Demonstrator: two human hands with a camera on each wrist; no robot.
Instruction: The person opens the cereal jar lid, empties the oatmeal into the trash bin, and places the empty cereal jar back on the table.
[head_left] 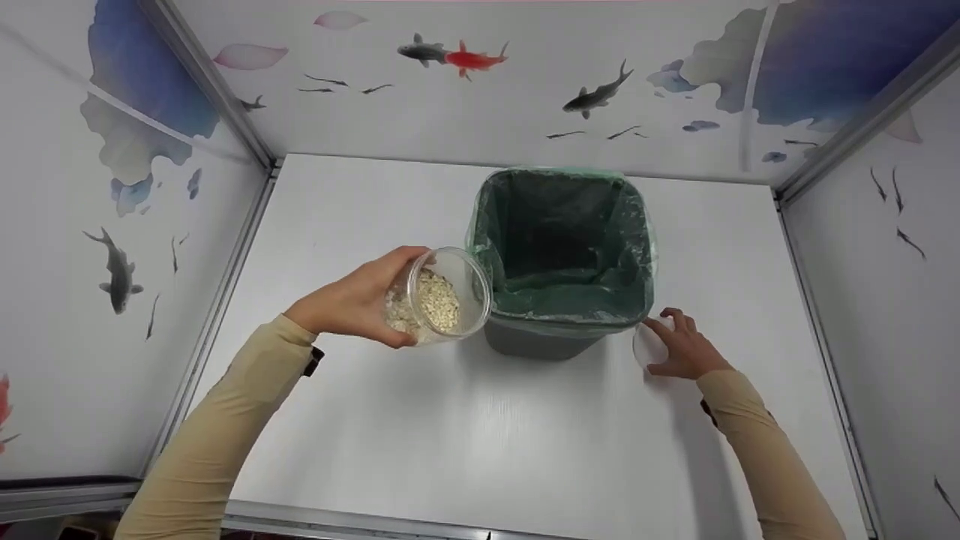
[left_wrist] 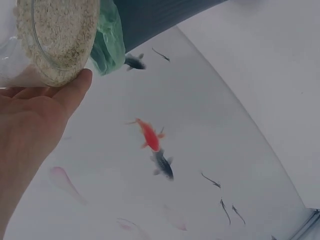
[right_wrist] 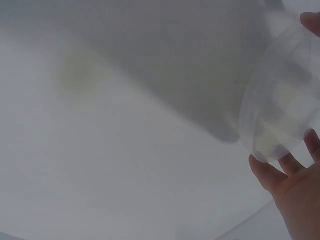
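Left of the lined bin [head_left: 562, 262], the left hand [head_left: 349, 300] grips a tilted clear jar [head_left: 439, 296] of oats, probably light, rigid, slick; the right hand [head_left: 682, 349] pinches its clear lid [head_left: 646, 346] on the table.

Left hand [left_wrist: 30, 125] holds oat-filled jar [left_wrist: 55, 35] beside green-lined bin [left_wrist: 150, 20].
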